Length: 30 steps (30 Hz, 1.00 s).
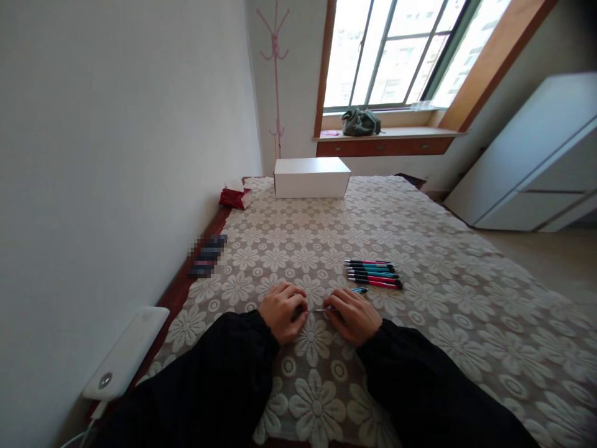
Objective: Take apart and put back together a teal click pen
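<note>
Pen (347, 297) lies between both hands on the lace-covered counter (443, 311), just in front of the row of pens (373, 274). Left hand (282, 311) and right hand (353, 316) curl their fingers closed around its ends. Best kept level, pulling straight apart, I'd judge.

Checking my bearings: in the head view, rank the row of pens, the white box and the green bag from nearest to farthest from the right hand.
1. Row of pens, on the tablecloth just beyond the right hand.
2. White box, at the table's far end.
3. Green bag, on the window sill.
</note>
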### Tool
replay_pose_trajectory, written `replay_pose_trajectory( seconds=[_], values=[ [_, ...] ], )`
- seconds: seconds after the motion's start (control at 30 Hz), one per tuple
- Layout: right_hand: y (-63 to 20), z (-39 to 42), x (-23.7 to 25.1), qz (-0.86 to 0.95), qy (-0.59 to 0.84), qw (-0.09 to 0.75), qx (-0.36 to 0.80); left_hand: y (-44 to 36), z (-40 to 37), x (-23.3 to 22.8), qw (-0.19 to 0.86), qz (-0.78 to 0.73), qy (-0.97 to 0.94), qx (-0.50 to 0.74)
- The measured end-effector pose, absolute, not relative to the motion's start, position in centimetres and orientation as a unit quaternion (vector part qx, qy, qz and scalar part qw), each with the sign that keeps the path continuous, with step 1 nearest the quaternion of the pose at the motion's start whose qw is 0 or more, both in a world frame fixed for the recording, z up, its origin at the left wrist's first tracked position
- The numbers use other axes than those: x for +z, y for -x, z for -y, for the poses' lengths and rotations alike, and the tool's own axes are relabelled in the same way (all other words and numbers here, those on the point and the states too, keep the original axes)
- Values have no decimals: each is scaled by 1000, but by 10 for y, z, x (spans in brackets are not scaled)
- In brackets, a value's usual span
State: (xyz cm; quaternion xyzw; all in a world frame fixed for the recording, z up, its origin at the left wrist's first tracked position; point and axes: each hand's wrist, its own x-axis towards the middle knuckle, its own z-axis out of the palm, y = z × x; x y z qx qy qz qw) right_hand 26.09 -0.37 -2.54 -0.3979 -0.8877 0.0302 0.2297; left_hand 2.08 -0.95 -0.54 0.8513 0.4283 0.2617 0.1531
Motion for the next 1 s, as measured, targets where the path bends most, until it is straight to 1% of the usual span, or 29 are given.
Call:
replay_pose_trajectory(
  seconds=[0.3,0.8,1.0],
  values=[
    [-261,4,-28,889,401,221,30,-21,12,-1,151,-431,-850,263],
    [-260,3,-28,894,375,242,45,-21,10,-7,157,-432,-846,271],
    [-262,3,-26,891,390,228,53,-22,11,-5,154,-434,-846,268]
  ],
)
